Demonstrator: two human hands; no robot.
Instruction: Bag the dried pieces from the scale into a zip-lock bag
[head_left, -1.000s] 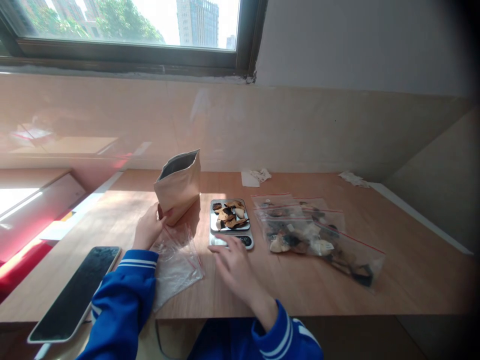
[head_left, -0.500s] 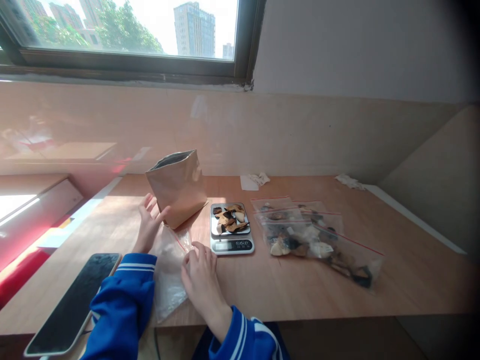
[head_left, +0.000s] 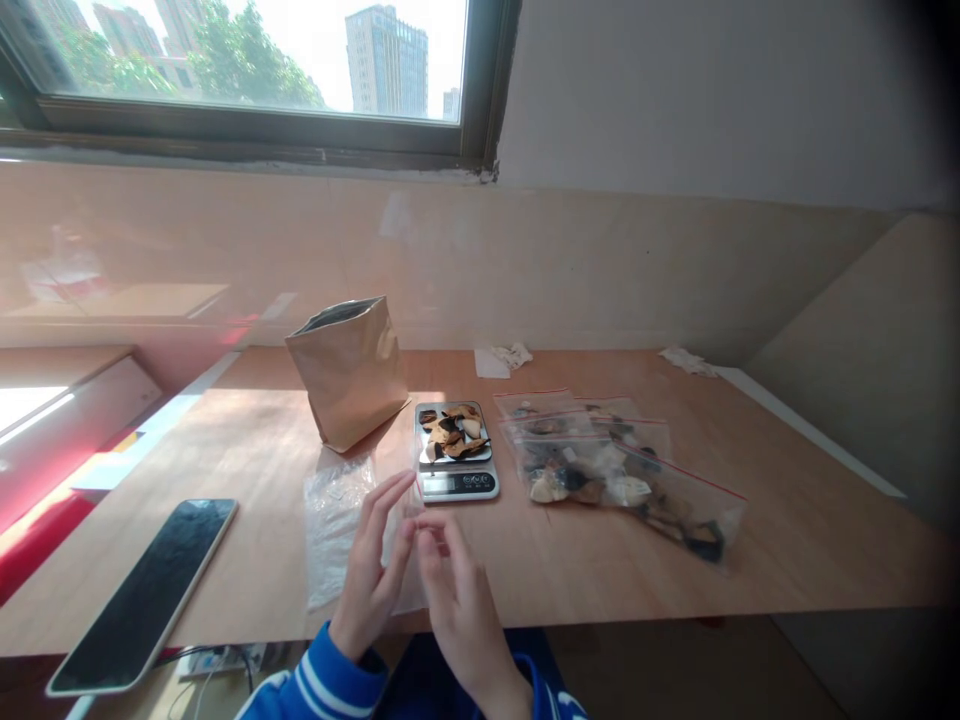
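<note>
A pale wall is filling the far side, with a dark-framed window opening at the far left. Below it a wooden table is spreading from left to right. On its right half several filled clear bags with red seal lines are lying overlapped, holding light and dark pieces. At the near left a large phone is lying face up, its near end reaching over the table's edge. Left of centre, farther back, a brown paper bag is standing upright, its mouth gaping. Nearer, a clear plastic bag is lying flat on the table beside the left hand. The right hand is facing it, and both are bending their fingers toward each other at the near middle. Clear film is showing between them, but whether either hand is gripping it I cannot tell. Just beyond the fingers a small scale is sitting, carrying dried brown and black pieces on its plate. Crumpled tissues are lying along the far edge.
</note>
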